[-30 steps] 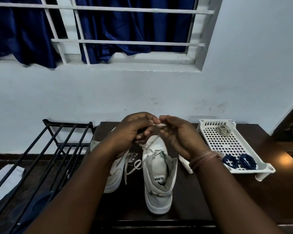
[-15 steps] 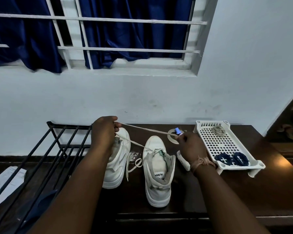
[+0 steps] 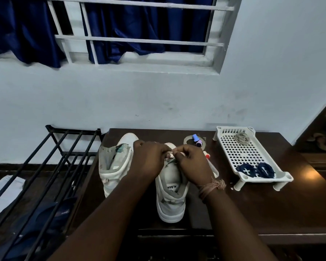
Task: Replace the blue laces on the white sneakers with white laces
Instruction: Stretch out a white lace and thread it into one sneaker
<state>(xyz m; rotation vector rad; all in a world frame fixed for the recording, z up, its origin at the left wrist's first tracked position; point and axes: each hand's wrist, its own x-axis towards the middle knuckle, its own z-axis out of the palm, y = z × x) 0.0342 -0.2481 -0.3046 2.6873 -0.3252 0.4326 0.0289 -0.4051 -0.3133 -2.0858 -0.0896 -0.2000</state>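
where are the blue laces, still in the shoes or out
Out: two coiled blue laces lie at the near end of the white tray.

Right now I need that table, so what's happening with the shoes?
A person is lacing the right-hand white sneaker: the left hand and right hand both pinch a white lace over its front. The other white sneaker stands beside it. Two coiled blue laces lie in the white perforated plastic tray.
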